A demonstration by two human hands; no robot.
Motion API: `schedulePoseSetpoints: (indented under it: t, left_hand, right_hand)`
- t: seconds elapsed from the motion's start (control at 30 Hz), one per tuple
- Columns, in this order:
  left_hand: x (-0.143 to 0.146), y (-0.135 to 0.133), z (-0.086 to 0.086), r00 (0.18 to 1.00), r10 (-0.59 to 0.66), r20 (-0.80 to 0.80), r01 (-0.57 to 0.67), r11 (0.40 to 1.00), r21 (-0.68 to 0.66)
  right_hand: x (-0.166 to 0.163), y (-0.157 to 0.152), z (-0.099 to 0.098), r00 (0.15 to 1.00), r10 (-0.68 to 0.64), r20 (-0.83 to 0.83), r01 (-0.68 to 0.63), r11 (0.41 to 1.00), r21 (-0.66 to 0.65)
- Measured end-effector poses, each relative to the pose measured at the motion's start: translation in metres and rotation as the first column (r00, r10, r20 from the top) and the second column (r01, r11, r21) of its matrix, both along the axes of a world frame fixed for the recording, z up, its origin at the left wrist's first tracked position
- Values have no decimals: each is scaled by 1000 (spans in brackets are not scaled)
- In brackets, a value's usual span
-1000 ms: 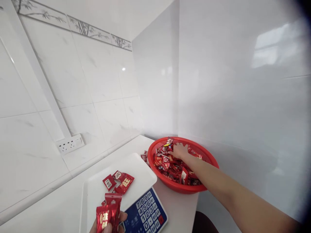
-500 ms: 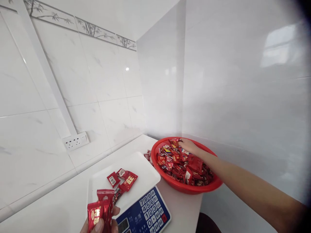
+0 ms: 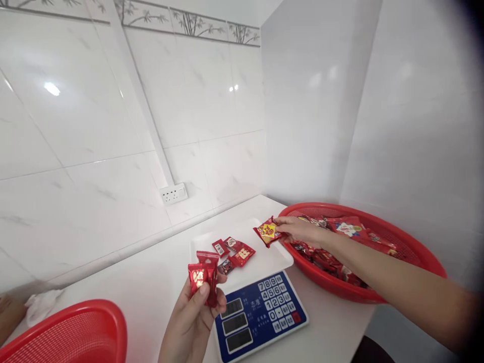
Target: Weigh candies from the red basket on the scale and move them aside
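Pinched in my left hand (image 3: 194,312) are a few red wrapped candies (image 3: 202,276), held upright in front of the weighing scale (image 3: 260,315). My right hand (image 3: 302,233) grips a red candy packet (image 3: 268,231) with a yellow diamond label, above the right edge of the scale's white tray (image 3: 264,259). Several red packets (image 3: 242,253) lie on that tray. To the right, under my right forearm, a red plastic basket (image 3: 416,262) holds a heap of similar candies, partly covered by the arm.
Another red basket (image 3: 113,322) stands at the lower left, cut off by the frame. Behind it lie a crumpled white plastic bag (image 3: 43,306) and a brown box (image 3: 9,312). Tiled walls close off the back and right of the white table (image 3: 151,287); a socket (image 3: 174,193) sits low on the wall.
My right hand has come out of the basket, leftward to the tray, with a candy packet. My left hand still holds its candies. The view has swung left, bringing in the second basket.
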State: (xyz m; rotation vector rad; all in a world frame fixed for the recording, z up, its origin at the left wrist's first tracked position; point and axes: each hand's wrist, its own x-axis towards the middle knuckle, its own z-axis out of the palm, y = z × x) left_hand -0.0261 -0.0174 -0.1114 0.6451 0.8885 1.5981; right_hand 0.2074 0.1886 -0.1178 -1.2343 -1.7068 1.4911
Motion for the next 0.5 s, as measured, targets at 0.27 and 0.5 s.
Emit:
schedulePoseSetpoints:
  t: [0.27, 0.5]
  left_hand:
    - [-14, -1, 0, 999, 35, -12, -34, 998, 48]
    - [-22, 4, -1, 990, 134, 41, -135, 990, 28]
  right_hand:
    - [-27, -31, -5, 932, -53, 358, -118, 891, 439]
    - [28, -122, -47, 869, 447, 211, -466, 883, 50]
